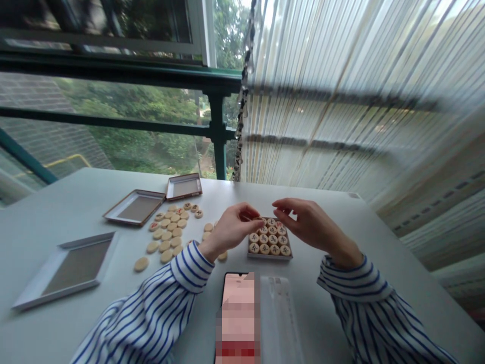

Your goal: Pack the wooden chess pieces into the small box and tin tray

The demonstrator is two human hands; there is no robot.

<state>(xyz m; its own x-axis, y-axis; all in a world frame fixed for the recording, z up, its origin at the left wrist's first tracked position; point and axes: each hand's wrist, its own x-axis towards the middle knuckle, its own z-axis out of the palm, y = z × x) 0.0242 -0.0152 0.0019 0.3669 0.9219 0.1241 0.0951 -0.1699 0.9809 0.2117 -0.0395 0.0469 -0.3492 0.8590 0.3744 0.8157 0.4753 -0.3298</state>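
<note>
A shallow box [270, 257] in front of me holds rows of round wooden Chinese chess pieces [274, 239], most with black characters and at least one with red. Over its far left corner, my left hand [237, 225] is pinched; a pale edge, apparently of a chess piece, shows between the fingertips. My right hand [308, 222] hovers at the box's far right, thumb and fingers apart and nothing visible in them. Loose chess pieces [165, 245] are scattered left of my left hand, mostly blank side up. A few more [208, 228] lie partly hidden behind that hand.
A phone [238, 308] lies near me, beside a clear plastic sleeve [281, 318]. Two brown-edged box parts [135, 207] [184, 186] sit at the back left. A white tray-like lid [71, 268] rests at far left. Window railing and a string curtain [322, 101] border the table.
</note>
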